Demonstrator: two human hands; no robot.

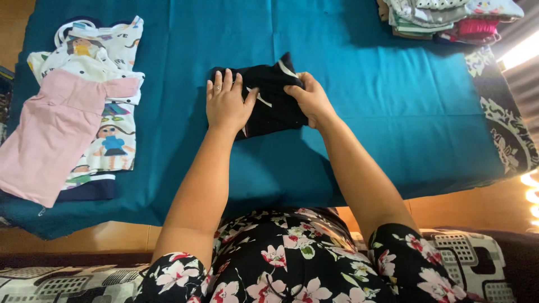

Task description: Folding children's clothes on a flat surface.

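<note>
A small black garment (pixel 273 84) with thin white trim lies folded in the middle of a teal cloth (pixel 359 95). My left hand (pixel 226 102) rests flat on its left half, fingers spread. Over on the garment's right edge, my right hand (pixel 310 99) pinches a fold of the black fabric between fingers and thumb. Both forearms reach out from the bottom of the view.
A pink top (pixel 53 132) lies over white printed children's clothes (pixel 104 53) at the left. A stack of folded clothes (pixel 449 17) sits at the far right corner. A dark patterned cloth (pixel 508 129) borders the teal cloth on the right. Wooden floor (pixel 471 205) shows below.
</note>
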